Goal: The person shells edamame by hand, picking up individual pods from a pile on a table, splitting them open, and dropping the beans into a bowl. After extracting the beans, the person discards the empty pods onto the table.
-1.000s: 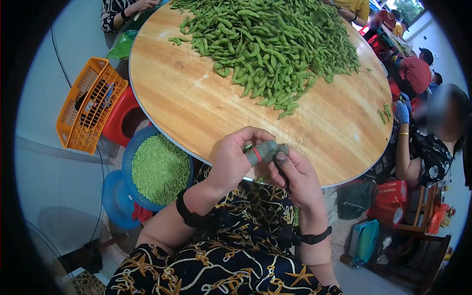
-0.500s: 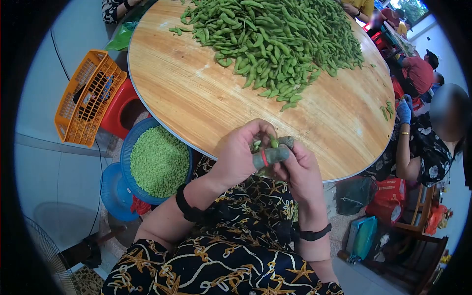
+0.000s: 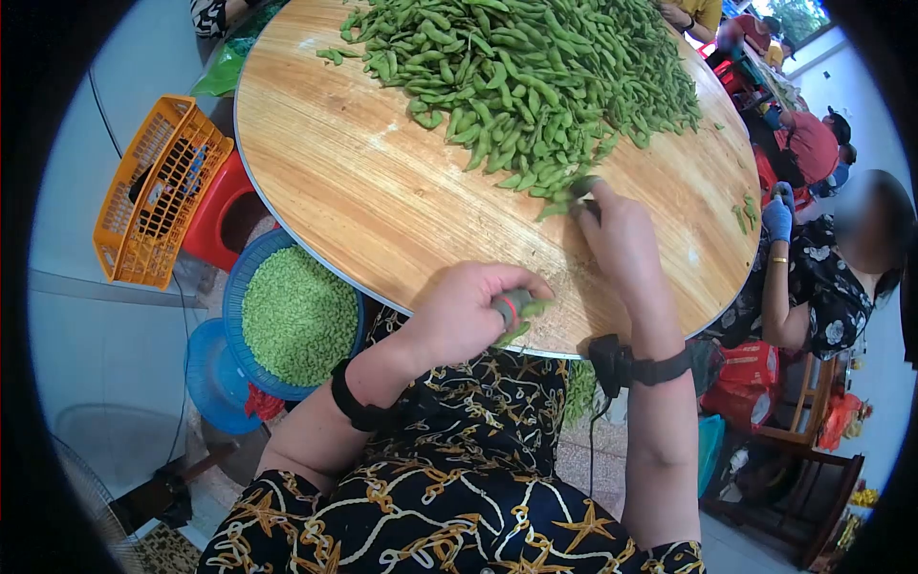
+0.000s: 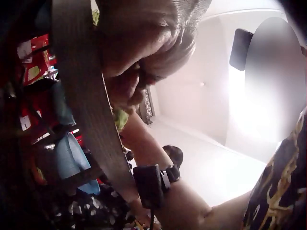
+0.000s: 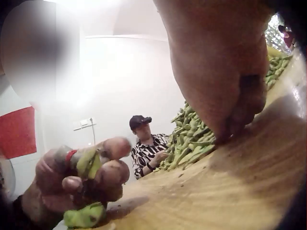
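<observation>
A big heap of green soybean pods [image 3: 535,86] lies on the round wooden table [image 3: 325,182]. My left hand [image 3: 464,311] is at the table's near edge, its thumb wearing a grey-green finger cover with a red band. It pinches a soybean pod [image 5: 88,164], seen in the right wrist view, and another green pod [image 5: 85,215] shows just below the hand. My right hand [image 3: 622,239] reaches to the heap's near edge, dark covers on its fingertips. Those fingertips are right at a pod [image 3: 553,209]; whether they grip it I cannot tell.
Left of the table stands a blue basket [image 3: 232,306] of shelled beans, with a blue basin [image 3: 215,383], a red stool [image 3: 206,225] and an orange crate [image 3: 143,191] around it. A person with blue gloves [image 3: 776,220] sits at the right. Loose pods [image 3: 744,212] lie near that side.
My hands were together over the near edge, working on a pod. They have parted: the right moved forward to the heap, while the left stays near the edge with green pods.
</observation>
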Demonstrator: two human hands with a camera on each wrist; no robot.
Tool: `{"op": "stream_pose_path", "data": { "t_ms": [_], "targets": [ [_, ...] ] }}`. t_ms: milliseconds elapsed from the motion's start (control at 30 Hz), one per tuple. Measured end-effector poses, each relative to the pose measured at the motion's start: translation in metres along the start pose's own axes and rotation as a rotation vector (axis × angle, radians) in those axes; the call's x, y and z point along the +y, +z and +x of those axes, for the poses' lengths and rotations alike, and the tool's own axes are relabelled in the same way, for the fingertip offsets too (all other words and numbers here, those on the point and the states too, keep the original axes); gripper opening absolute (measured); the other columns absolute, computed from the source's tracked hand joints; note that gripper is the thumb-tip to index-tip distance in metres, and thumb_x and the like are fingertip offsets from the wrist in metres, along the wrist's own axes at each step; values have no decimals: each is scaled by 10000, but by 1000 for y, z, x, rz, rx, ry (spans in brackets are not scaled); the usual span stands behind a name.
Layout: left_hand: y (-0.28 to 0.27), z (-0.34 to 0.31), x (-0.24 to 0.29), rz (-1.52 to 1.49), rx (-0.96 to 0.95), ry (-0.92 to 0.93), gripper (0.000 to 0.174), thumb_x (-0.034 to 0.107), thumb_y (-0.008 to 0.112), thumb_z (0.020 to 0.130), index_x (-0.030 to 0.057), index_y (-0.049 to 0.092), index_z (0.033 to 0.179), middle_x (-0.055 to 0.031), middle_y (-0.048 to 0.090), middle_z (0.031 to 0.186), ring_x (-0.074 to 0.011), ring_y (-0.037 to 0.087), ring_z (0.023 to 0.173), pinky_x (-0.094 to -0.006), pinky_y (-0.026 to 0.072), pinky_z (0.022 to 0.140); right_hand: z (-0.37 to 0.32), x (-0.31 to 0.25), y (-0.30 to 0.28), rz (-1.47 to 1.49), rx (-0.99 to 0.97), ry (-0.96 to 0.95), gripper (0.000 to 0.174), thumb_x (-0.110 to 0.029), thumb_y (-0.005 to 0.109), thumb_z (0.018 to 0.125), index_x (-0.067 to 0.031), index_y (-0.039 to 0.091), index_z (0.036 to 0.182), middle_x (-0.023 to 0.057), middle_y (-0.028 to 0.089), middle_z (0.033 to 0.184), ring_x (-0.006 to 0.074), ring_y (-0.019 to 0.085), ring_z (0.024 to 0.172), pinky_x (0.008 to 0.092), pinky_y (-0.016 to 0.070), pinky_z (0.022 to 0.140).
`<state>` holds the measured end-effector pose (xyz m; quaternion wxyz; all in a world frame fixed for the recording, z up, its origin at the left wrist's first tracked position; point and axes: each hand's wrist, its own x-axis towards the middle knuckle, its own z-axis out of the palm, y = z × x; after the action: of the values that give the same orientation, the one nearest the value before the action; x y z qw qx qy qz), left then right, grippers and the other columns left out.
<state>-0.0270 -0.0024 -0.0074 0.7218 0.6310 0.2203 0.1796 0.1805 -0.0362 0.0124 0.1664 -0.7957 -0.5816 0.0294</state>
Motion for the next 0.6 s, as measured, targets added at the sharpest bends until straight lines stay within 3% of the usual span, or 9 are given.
{"op": "stream_pose_path", "data": {
  "t_ms": [167,233,267,333,367,433,467,533,600],
  "targets": [
    [2,-1,3,168,3,-52,164,39,552,850,28,632,993,34,550,769,-40,496,720,-182,425,670,-14,-8,4,53,-15,-22,169,-147,575,783,-18,564,890,235,580,700,409,562,657,466,453,600],
    [-2,0,-4,289,104,83,241,106,607,852,11,592,1074,43,539,793,-35,484,737,-178,414,670,-20,-7,1,186,12,-55,152,-145,573,801,-1,565,850,177,589,613,322,564,528,393,443,511],
    [-1,1,-4,293,101,82,241,106,607,852,11,592,1074,43,539,793,-35,484,737,-178,414,670,-23,-9,-3,189,15,-51,152,-145,573,801,-1,565,850,177,589,613,322,564,528,393,443,511],
    [-1,3,-1,-70,162,119,342,141,599,866,-16,524,1160,45,529,830,-24,462,742,-169,393,657,-33,-16,-13,977,-241,284,118,-128,556,835,-12,569,826,38,537,542,128,482,431,252,361,418],
    [-2,4,-1,-67,164,119,342,141,599,866,-16,524,1160,45,529,830,-24,462,742,-169,393,657,-38,-18,-16,980,-242,282,118,-128,556,835,-12,569,826,38,537,542,128,482,431,252,361,418],
    [-6,4,-3,-621,-49,0,346,148,569,882,-11,505,1182,14,544,863,-36,463,713,-168,367,611,-52,-22,-18,1474,-535,374,99,-119,536,868,-35,570,827,-58,456,546,2,374,446,157,262,403],
    [-6,4,-5,-896,-159,-62,349,152,554,889,-9,496,1193,-2,552,879,-42,463,699,-167,354,588,-60,-25,-14,1542,-572,392,85,-118,531,878,-41,562,864,-49,450,534,11,350,416,159,243,385],
    [-3,4,-10,-896,-166,6,258,134,548,888,3,537,1111,-27,569,892,-57,485,701,-177,361,570,-71,-30,-9,1589,-597,352,121,-152,510,904,-40,546,879,-42,455,564,15,347,449,167,253,405],
    [2,2,-7,-805,32,38,161,52,535,871,0,562,1022,-18,583,860,-59,525,731,-182,422,644,-79,-43,-9,1569,-538,342,145,-166,488,918,-37,538,874,-38,457,580,22,354,474,172,268,430]
  ]
}}
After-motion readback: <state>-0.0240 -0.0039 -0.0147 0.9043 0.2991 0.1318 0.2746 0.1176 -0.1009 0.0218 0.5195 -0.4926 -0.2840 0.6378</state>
